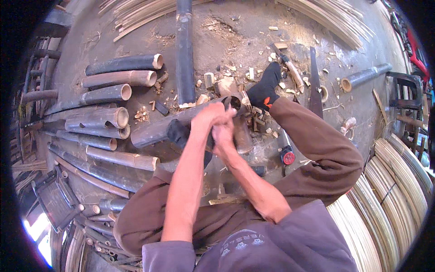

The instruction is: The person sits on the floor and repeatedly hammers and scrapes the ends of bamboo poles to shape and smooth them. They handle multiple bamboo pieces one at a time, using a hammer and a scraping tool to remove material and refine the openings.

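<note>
A thick dark bamboo pole (156, 129) lies slantwise in front of me, its cut, notched end (233, 100) toward the middle. Close to that end, my left hand (208, 115) and my right hand (223, 131) come together, slightly blurred. Both look closed, the fingers wrapped around something hidden between them. My dark-socked left foot (178, 131) presses on the pole, and the right foot (266, 86) rests beyond its notched end. Wood chips and short bamboo offcuts (226, 86) lie around that end.
Cut bamboo lengths (122, 79) line the left floor. A long dark pole (185, 59) lies ahead. To the right are a wooden-handled tool (293, 75), a saw (314, 86), a red-and-black tape measure (287, 156), another bamboo piece (366, 77) and bundled strips (389, 181).
</note>
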A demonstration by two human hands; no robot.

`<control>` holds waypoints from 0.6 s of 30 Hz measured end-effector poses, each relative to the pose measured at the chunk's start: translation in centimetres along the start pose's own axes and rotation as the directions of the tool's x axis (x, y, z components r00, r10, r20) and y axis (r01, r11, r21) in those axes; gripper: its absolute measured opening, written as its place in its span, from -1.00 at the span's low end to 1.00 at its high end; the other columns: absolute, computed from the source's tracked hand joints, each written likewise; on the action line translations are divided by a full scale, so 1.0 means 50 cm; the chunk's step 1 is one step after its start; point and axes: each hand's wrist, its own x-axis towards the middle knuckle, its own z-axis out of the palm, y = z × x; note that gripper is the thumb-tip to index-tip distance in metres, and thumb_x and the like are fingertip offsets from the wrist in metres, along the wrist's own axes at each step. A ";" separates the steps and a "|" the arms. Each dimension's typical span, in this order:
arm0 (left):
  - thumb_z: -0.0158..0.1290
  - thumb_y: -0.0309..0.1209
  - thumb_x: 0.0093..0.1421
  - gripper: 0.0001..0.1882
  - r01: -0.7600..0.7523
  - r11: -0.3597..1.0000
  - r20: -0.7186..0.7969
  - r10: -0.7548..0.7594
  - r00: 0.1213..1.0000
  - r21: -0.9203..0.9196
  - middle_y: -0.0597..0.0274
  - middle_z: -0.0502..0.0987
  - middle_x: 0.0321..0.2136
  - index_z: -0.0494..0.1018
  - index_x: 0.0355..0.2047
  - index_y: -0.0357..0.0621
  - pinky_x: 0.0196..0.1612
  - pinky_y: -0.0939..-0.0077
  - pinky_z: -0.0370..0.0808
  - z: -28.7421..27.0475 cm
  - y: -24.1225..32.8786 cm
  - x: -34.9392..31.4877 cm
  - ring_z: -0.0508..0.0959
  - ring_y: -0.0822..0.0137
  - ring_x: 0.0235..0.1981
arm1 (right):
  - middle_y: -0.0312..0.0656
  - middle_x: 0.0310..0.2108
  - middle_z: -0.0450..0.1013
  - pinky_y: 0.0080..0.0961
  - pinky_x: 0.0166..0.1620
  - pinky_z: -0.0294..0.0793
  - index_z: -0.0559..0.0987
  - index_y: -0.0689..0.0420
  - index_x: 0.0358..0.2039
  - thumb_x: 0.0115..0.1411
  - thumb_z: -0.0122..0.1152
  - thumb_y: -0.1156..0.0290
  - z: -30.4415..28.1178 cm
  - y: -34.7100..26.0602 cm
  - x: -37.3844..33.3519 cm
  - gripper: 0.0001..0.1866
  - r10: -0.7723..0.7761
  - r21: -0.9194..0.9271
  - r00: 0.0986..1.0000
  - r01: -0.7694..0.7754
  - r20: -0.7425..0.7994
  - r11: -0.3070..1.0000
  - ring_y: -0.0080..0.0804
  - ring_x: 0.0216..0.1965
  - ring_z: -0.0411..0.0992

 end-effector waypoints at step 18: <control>-0.23 0.27 0.26 -0.14 0.020 0.038 0.014 -0.141 0.990 -0.999 -0.18 0.40 0.03 0.36 0.06 -0.42 0.03 0.10 0.42 0.148 0.149 0.006 0.46 0.06 0.04 | -0.10 -0.09 0.54 -0.41 -0.05 0.45 0.16 -0.14 0.36 0.16 0.18 0.15 -0.156 -0.332 0.168 -0.24 0.531 -0.820 0.701 0.572 0.476 -0.021 -0.42 -0.16 0.46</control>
